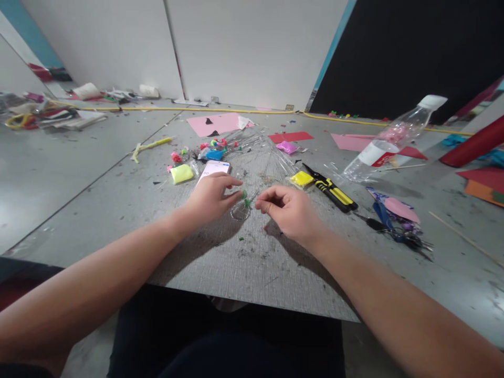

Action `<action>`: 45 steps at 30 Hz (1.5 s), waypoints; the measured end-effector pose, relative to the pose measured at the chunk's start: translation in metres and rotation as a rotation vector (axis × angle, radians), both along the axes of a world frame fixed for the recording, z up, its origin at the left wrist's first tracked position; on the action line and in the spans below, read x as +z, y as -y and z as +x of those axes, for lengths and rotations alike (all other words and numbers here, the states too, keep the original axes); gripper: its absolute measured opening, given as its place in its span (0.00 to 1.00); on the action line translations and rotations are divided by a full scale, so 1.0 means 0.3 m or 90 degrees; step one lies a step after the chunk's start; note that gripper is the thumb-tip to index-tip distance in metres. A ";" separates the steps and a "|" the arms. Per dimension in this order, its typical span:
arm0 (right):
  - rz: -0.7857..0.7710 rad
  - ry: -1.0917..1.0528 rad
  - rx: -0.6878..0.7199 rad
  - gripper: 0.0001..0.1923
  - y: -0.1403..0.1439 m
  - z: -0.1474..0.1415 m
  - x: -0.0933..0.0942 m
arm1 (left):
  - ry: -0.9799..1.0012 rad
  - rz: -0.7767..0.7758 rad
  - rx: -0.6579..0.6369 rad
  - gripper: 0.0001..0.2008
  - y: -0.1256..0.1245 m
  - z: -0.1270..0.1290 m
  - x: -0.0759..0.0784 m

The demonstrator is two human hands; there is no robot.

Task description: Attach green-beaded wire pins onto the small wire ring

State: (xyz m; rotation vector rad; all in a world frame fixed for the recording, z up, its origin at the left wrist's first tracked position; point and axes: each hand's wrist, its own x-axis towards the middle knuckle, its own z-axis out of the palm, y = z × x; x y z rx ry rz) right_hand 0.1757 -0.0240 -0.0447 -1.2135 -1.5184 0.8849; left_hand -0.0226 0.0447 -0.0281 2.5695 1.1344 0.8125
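Observation:
Between my hands is a small loop of thin wire (240,211), with green clay-like bits (247,202) at its top. My left hand (212,194) is on the left of it, thumb and forefinger apart, the thumb tip beside the green. To the right, my right hand (289,212) has its thumb and fingertips pinched together; whatever they hold, if anything, is too small to make out. A phone (214,168) lies just beyond my left hand, partly covered by it. A green crumb (241,239) rests on the table nearer to me.
Black-and-yellow pliers (334,194) and a yellow clay packet (302,179) lie right of my hands. Farther right are a tilted plastic bottle (374,152) and keys (411,239). A pale yellow packet (181,174), blue packet (213,155) and pink paper (216,125) lie beyond.

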 end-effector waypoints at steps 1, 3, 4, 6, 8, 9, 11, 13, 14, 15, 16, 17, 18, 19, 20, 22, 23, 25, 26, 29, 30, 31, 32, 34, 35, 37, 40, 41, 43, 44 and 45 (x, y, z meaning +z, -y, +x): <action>0.008 0.012 -0.002 0.11 0.001 0.001 0.002 | 0.035 -0.027 0.004 0.10 0.011 0.002 0.007; 0.056 0.058 -0.010 0.14 0.004 0.003 0.009 | 0.105 -0.116 -0.014 0.08 0.036 0.006 0.021; 0.102 0.092 -0.013 0.14 0.007 0.004 0.014 | 0.132 -0.163 -0.030 0.08 0.048 0.008 0.027; 0.211 0.156 -0.012 0.12 0.015 0.004 0.024 | 0.162 -0.278 -0.071 0.07 0.070 0.009 0.037; 0.286 0.186 0.001 0.09 0.026 0.000 0.032 | 0.176 -0.386 -0.102 0.08 0.086 0.008 0.045; 0.306 0.189 0.010 0.07 0.032 -0.004 0.035 | 0.181 -0.433 -0.113 0.09 0.093 0.008 0.049; 0.324 0.174 0.016 0.05 0.047 -0.016 0.038 | 0.191 -0.498 -0.128 0.09 0.101 0.006 0.054; 0.333 0.146 -0.010 0.05 0.063 -0.028 0.041 | 0.195 -0.520 -0.128 0.09 0.104 0.005 0.056; 0.336 0.131 -0.029 0.05 0.071 -0.033 0.043 | 0.195 -0.519 -0.122 0.09 0.105 0.005 0.057; 0.339 0.120 -0.048 0.06 0.078 -0.037 0.046 | 0.196 -0.516 -0.115 0.09 0.105 0.004 0.057; 0.338 0.110 -0.065 0.06 0.084 -0.040 0.049 | 0.196 -0.515 -0.110 0.09 0.106 0.004 0.057; 0.337 0.105 -0.075 0.06 0.089 -0.041 0.052 | 0.196 -0.517 -0.108 0.09 0.106 0.004 0.058; 0.335 0.103 -0.081 0.06 0.092 -0.041 0.055 | 0.196 -0.520 -0.110 0.10 0.106 0.003 0.059; 0.334 0.103 -0.081 0.06 0.095 -0.040 0.059 | 0.194 -0.523 -0.114 0.10 0.107 0.003 0.060; 0.334 0.105 -0.075 0.06 0.095 -0.038 0.061 | 0.191 -0.524 -0.116 0.10 0.107 0.002 0.062; 0.337 0.112 -0.051 0.05 0.093 -0.035 0.065 | 0.190 -0.522 -0.116 0.10 0.108 0.001 0.065; 0.336 0.117 -0.034 0.05 0.091 -0.034 0.065 | 0.192 -0.520 -0.113 0.10 0.108 0.001 0.067; 0.325 0.129 0.001 0.03 0.085 -0.033 0.063 | 0.201 -0.517 -0.109 0.09 0.107 -0.001 0.070; 0.317 0.137 0.017 0.04 0.081 -0.033 0.060 | 0.202 -0.519 -0.113 0.09 0.107 -0.001 0.072; 0.309 0.145 0.051 0.04 0.072 -0.033 0.050 | 0.186 -0.547 -0.150 0.07 0.109 -0.002 0.077; 0.313 0.142 0.061 0.02 0.070 -0.032 0.046 | 0.175 -0.561 -0.162 0.07 0.111 -0.002 0.080; 0.318 0.138 0.070 0.01 0.068 -0.031 0.043 | 0.165 -0.575 -0.171 0.06 0.113 -0.002 0.082; 0.322 0.133 0.078 0.02 0.066 -0.029 0.039 | 0.160 -0.587 -0.174 0.06 0.114 -0.002 0.085; 0.320 0.124 0.092 0.03 0.063 -0.025 0.034 | 0.159 -0.599 -0.173 0.05 0.118 -0.002 0.089; 0.315 0.120 0.097 0.04 0.062 -0.024 0.033 | 0.162 -0.602 -0.170 0.05 0.119 -0.002 0.091; 0.306 0.110 0.100 0.04 0.062 -0.022 0.033 | 0.170 -0.607 -0.162 0.05 0.120 -0.002 0.093; 0.292 0.095 0.104 0.07 0.067 -0.024 0.041 | 0.194 -0.616 -0.147 0.06 0.121 -0.001 0.096; 0.286 0.091 0.107 0.08 0.070 -0.024 0.044 | 0.202 -0.621 -0.143 0.06 0.121 0.000 0.097; 0.274 0.084 0.116 0.11 0.073 -0.025 0.051 | 0.210 -0.630 -0.138 0.06 0.122 -0.001 0.100; 0.270 0.079 0.120 0.12 0.074 -0.025 0.052 | 0.211 -0.634 -0.137 0.06 0.122 -0.001 0.102; 0.266 0.073 0.123 0.12 0.073 -0.024 0.053 | 0.213 -0.639 -0.137 0.06 0.122 -0.002 0.103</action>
